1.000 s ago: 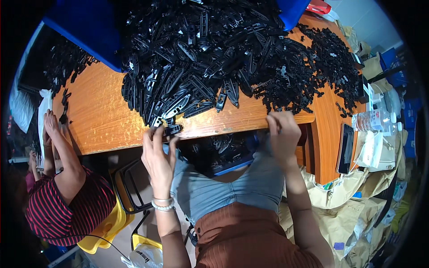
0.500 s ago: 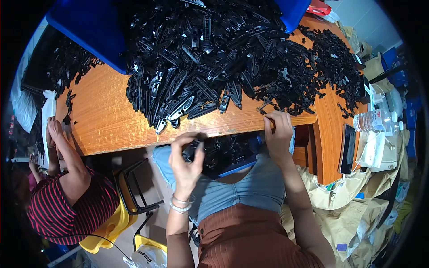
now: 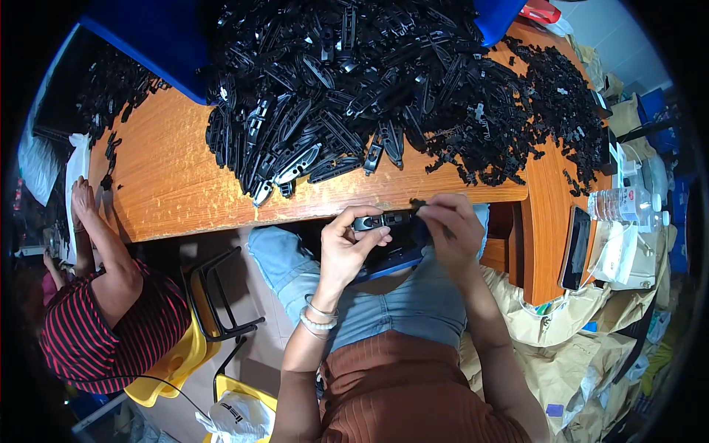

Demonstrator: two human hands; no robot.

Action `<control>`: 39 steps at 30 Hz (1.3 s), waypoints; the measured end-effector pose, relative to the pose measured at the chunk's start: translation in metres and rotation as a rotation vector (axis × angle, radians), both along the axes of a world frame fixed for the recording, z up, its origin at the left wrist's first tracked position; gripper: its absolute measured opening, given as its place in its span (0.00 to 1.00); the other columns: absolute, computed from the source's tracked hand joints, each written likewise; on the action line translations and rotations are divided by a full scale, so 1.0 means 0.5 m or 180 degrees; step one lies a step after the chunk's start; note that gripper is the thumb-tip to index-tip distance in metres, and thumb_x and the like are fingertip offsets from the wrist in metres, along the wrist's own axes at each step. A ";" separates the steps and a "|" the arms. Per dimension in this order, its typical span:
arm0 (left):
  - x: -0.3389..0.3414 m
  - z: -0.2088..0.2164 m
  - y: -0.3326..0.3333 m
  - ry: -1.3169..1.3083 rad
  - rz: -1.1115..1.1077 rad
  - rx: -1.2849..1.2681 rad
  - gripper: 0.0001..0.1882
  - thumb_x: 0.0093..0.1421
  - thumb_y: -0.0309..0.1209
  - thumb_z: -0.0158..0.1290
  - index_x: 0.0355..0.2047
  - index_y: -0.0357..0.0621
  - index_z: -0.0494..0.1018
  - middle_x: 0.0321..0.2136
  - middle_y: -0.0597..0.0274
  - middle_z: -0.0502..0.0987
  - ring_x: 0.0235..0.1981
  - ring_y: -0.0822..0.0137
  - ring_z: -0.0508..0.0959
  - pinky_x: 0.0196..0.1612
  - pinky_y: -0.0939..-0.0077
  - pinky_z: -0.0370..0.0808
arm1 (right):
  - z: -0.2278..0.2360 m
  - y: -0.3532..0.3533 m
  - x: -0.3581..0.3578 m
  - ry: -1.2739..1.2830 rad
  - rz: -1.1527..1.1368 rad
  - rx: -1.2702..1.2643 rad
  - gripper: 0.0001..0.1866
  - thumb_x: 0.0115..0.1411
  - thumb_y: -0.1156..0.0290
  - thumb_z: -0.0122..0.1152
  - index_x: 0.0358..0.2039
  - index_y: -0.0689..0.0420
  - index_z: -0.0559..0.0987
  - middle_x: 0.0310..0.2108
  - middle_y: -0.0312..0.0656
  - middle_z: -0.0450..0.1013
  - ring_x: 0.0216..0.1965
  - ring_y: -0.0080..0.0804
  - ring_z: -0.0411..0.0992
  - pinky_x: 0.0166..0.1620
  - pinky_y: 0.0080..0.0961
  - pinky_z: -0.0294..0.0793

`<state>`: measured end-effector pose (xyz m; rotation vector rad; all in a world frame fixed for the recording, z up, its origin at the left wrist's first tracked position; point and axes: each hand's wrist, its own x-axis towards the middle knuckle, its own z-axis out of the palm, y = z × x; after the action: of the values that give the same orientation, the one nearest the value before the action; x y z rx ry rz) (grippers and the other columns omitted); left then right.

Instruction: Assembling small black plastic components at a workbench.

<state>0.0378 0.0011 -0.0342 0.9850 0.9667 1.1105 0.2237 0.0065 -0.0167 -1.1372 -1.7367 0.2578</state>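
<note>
My left hand is pinched around a long black plastic part held level over my lap, just off the table's front edge. To its right, my right hand has thumb and fingers closed on a small black plastic piece, which sits a little apart from the long part's end. Below both hands a blue-rimmed tray rests on my thighs, with dark parts in it, mostly shaded. A big pile of long black plastic parts covers the table ahead. Smaller black pieces are heaped at its right.
Blue bins stand at the back of the wooden table. A phone and plastic bottles lie at the right. At the left a co-worker in a striped top sits near a folding chair.
My left hand has moved right and lowered, turning the long part level. My right hand has come off the table edge with a small black piece and moved left and down, near that part.
</note>
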 end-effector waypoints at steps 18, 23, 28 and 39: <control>-0.004 0.040 -0.019 -0.0125 -0.0214 -0.0141 0.11 0.55 0.16 0.55 0.40 0.31 0.73 0.30 0.57 0.79 0.29 0.71 0.81 0.31 0.85 0.78 | 0.044 -0.003 -0.018 -0.0028 0.0958 -0.0545 0.16 0.45 0.82 0.63 0.38 0.62 0.78 0.32 0.41 0.71 0.28 0.33 0.69 0.30 0.22 0.68; -0.014 0.057 -0.015 0.0527 -0.0318 0.0286 0.07 0.54 0.18 0.56 0.35 0.34 0.76 0.29 0.60 0.78 0.28 0.75 0.80 0.28 0.87 0.76 | 0.047 -0.021 -0.013 0.0762 0.1021 -0.2393 0.14 0.53 0.71 0.64 0.39 0.64 0.78 0.27 0.41 0.72 0.27 0.27 0.68 0.33 0.20 0.68; -0.034 0.045 0.000 0.0813 -0.0516 0.0577 0.08 0.57 0.23 0.54 0.37 0.35 0.75 0.26 0.59 0.79 0.27 0.70 0.81 0.29 0.82 0.76 | 0.035 -0.022 -0.007 0.0787 0.1242 -0.2472 0.12 0.55 0.73 0.61 0.39 0.63 0.78 0.28 0.42 0.72 0.28 0.30 0.70 0.33 0.24 0.69; -0.037 0.026 0.069 0.3858 0.0505 0.2590 0.09 0.48 0.19 0.53 0.32 0.37 0.70 0.22 0.55 0.67 0.23 0.58 0.73 0.23 0.67 0.70 | 0.000 0.093 0.044 -0.1192 -0.0544 -0.0138 0.06 0.50 0.81 0.60 0.31 0.64 0.76 0.33 0.45 0.69 0.34 0.41 0.68 0.36 0.34 0.69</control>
<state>0.0192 0.0354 -0.0211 2.4263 1.5755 0.9950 0.2455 0.0532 -0.0165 -1.4259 -1.9478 -0.0263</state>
